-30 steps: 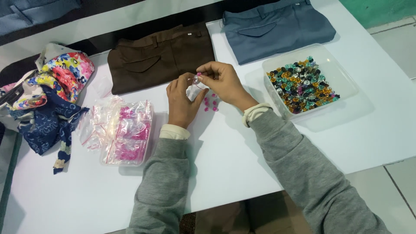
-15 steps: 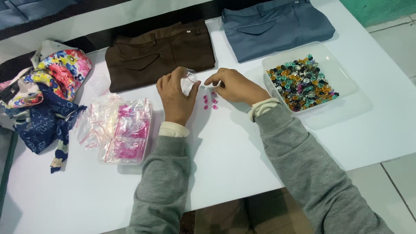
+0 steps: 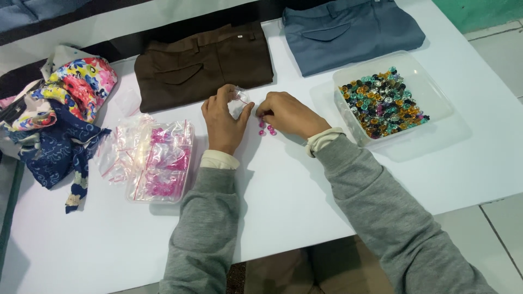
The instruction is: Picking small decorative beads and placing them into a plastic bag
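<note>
A small clear bag (image 3: 238, 103) is pinched by the left hand (image 3: 223, 121), held just above the white surface (image 3: 305, 207), near the brown trousers (image 3: 201, 62). The grip of the right hand (image 3: 289, 114) is pressed together w/ fingertips on the pink beads (image 3: 267, 129), which lie on the surface btw. both hands. A clear tray (image 3: 436, 103) of mixed beads is seen at right.

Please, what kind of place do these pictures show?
Probably a small garment or craft packing workplace. Folded brown trousers and grey-blue trousers lie on a white table, with a clear tray of coloured beads. The left hand holds a small clear bag.
</note>
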